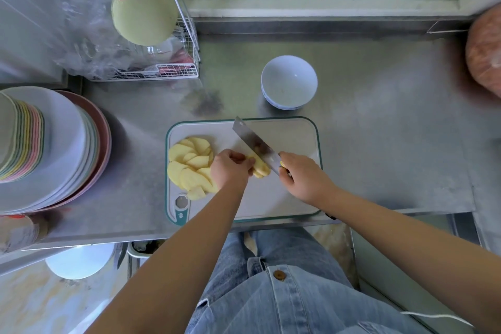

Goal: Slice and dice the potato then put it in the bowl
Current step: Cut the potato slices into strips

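A white cutting board [292,138] with a teal rim lies on the steel counter. Several yellow potato slices [189,163] are fanned out on its left side. My left hand [230,168] holds a small stack of potato slices [260,167] down with curled fingers at the board's middle. My right hand [303,176] grips the handle of a cleaver [254,144]. Its blade runs diagonally up-left and rests against the right side of the stack. A white bowl [289,81] stands behind the board with nothing in it.
Stacked plates [59,149] fill the left of the counter. A wire dish rack [173,62] with a green plate stands at the back left. A reddish round object [485,51] sits at the far right. A wall runs along the back.
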A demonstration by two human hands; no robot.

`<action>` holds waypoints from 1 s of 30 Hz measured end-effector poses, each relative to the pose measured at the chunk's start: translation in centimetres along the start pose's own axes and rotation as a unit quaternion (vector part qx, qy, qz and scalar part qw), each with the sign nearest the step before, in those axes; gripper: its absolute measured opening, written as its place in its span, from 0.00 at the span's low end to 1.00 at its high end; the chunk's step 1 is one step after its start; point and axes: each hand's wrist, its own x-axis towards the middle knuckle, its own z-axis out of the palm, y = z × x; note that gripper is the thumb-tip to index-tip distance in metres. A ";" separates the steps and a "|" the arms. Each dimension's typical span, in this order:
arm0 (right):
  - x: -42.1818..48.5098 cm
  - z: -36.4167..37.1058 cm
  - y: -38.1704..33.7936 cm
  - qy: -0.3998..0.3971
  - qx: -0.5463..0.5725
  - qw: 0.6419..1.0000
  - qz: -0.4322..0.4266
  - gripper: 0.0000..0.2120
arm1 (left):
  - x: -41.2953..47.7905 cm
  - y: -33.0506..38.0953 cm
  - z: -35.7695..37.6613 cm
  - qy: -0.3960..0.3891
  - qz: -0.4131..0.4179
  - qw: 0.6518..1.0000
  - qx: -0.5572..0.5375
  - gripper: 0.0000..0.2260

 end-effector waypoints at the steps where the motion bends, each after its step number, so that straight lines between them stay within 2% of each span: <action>1: 0.0 -0.2 0.0 -0.001 -0.006 1.000 -0.001 0.10 | -0.1 0.0 0.0 0.000 -0.001 1.000 -0.001 0.10; 13: -0.2 0.5 0.0 -0.028 -0.022 0.999 -0.006 0.08 | 0.0 0.1 0.1 -0.004 -0.002 1.000 0.002 0.08; 17: -0.5 1.4 -0.4 -0.033 -0.035 0.999 -0.002 0.01 | 0.0 0.3 0.0 -0.009 -0.004 1.000 0.004 0.07; 20: -0.6 1.8 -0.4 -0.026 -0.048 0.998 0.008 0.06 | -0.2 0.4 -0.1 -0.010 -0.004 1.000 0.004 0.07; 23: -0.6 1.8 -0.4 -0.011 -0.014 1.000 0.023 0.02 | -0.4 0.3 -0.1 -0.006 0.002 1.000 0.012 0.07; 25: -0.3 1.6 -0.3 0.000 0.026 0.999 0.042 0.05 | -0.5 0.3 -0.1 -0.002 0.003 1.000 0.010 0.08; 30: -0.2 -0.2 -0.2 0.000 0.017 0.999 0.033 0.08 | -0.9 0.2 -0.1 0.010 -0.002 1.000 0.004 0.09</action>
